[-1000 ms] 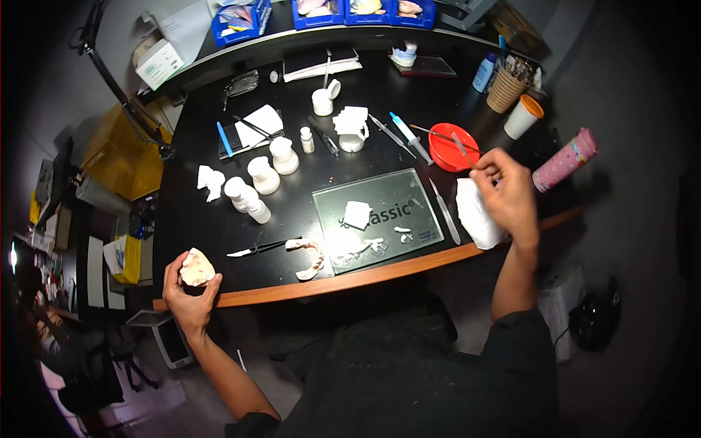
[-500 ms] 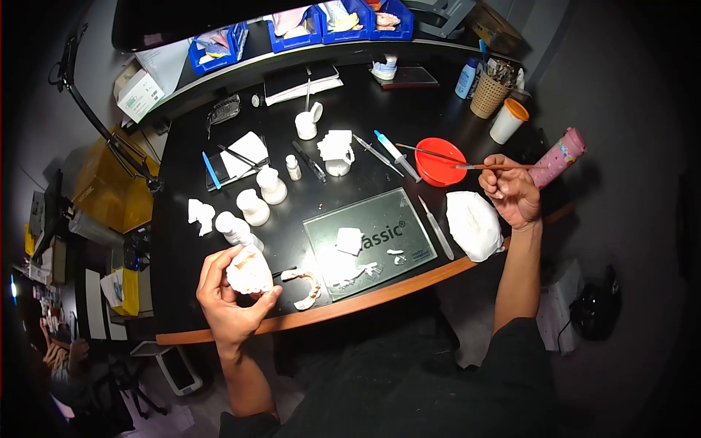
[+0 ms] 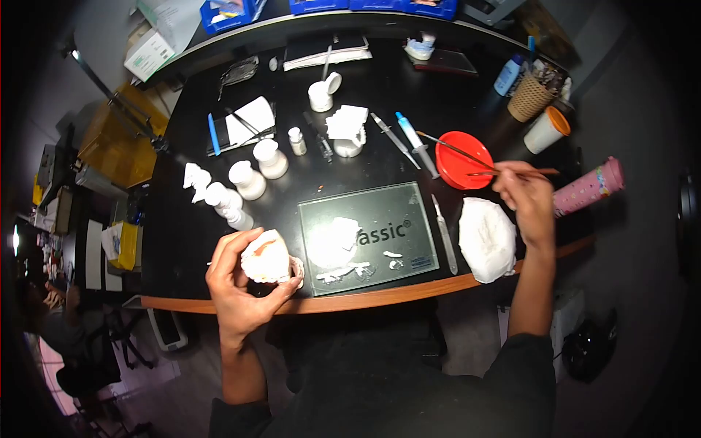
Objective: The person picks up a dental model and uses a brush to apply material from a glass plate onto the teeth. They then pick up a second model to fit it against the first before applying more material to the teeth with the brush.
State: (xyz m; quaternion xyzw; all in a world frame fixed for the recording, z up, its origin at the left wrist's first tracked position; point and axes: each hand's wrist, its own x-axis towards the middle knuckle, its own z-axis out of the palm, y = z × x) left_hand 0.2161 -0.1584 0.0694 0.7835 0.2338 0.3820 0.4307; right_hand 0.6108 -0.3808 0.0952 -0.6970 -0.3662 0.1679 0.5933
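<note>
My left hand (image 3: 242, 298) is closed around a white plaster dental cast (image 3: 264, 261) at the table's front edge. An arch-shaped piece (image 3: 296, 271) is partly hidden behind that hand. Between the fingers of my right hand (image 3: 531, 203) is a thin brush (image 3: 546, 171), its tip over the red bowl (image 3: 454, 175). A second brush (image 3: 445, 143) lies across this bowl. Below my right hand sits a white cloth-like bundle (image 3: 488, 239). A glass slab (image 3: 321, 212) carries a white pad (image 3: 345, 237) and several small white pieces (image 3: 361, 271).
Left of the slab stand white bottles (image 3: 247, 180). A knife-like tool (image 3: 445, 237), a syringe (image 3: 418, 146) and an open white jar (image 3: 320, 96) are on the table. A pink bottle (image 3: 590, 186) and a cup with an orange rim (image 3: 546, 131) stand at the right.
My right hand has lowered the brush so its tip is over the red bowl. My left hand still holds the cast, now nearer the slab and covering more of the arch-shaped piece. The view has shifted.
</note>
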